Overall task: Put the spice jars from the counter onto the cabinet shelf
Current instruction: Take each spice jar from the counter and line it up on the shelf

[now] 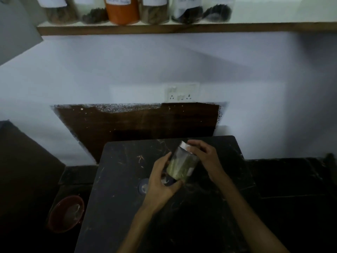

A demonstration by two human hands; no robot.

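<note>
Above the dark counter (127, 207), a clear jar (183, 166) of greenish spice is held tilted, its silver lid (184, 145) toward 1 o'clock. The left hand (162, 183) curls round the jar's base from 8 o'clock, and the right hand (205, 155) wraps its fingers about the lid end at 2 o'clock. At 12 o'clock, six jars stand in a row on the shelf (200, 27), the orange one (123, 12) third from the left; a red bowl (66, 213) sits at 8 o'clock, off the counter.
</note>
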